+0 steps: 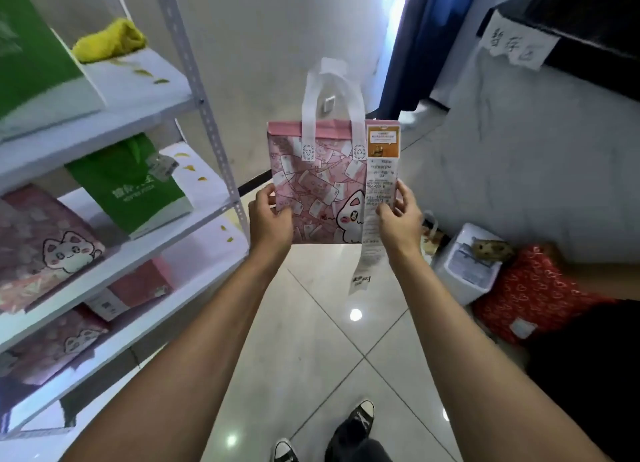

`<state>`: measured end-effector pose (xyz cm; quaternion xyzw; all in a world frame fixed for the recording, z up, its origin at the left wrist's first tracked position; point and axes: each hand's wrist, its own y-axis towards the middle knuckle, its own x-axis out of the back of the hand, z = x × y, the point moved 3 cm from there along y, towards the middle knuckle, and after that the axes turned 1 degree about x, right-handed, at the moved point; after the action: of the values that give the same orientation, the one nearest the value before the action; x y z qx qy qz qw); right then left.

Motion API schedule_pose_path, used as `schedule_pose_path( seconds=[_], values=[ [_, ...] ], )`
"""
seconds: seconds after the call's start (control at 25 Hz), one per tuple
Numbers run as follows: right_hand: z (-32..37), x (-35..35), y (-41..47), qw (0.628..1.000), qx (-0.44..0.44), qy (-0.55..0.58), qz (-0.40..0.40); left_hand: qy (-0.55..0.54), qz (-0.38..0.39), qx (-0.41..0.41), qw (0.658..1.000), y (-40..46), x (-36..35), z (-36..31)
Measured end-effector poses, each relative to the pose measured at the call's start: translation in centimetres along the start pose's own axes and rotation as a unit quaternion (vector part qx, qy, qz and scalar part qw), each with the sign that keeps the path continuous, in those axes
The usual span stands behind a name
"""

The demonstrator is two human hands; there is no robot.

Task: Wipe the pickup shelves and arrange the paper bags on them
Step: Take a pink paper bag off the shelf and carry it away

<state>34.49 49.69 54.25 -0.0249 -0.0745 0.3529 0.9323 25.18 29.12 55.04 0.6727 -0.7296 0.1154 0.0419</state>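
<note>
I hold a pink cat-print paper bag (320, 187) upright in front of me, to the right of the white pickup shelves (114, 264). My left hand (268, 220) grips its lower left edge. My right hand (398, 215) grips its lower right edge and pinches the long receipt (375, 219) that hangs from the bag's top. A yellow cloth (109, 38) lies bunched on the top shelf. Green bags (128, 184) and pink cat bags (45, 246) stand on the shelves.
On the floor at the right sit a white box (465, 264) and a red heart-print bag (530, 295) against a white counter (540, 156). A paper sign (516, 42) hangs on the counter. My shoes (360, 420) stand on the tiled floor.
</note>
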Motion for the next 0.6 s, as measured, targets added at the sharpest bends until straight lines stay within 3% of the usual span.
schedule_pose_path(
  seconds=[0.36, 0.6],
  values=[
    [5.5, 14.9, 9.1, 0.993, 0.052, 0.045, -0.099, -0.035, 0.098, -0.056, 0.993, 0.8, -17.6, -10.3],
    [8.0, 21.2, 14.5, 0.985, 0.066, 0.042, -0.151, -0.037, 0.150, -0.079, 0.985, 1.6, -26.0, -14.8]
  ],
)
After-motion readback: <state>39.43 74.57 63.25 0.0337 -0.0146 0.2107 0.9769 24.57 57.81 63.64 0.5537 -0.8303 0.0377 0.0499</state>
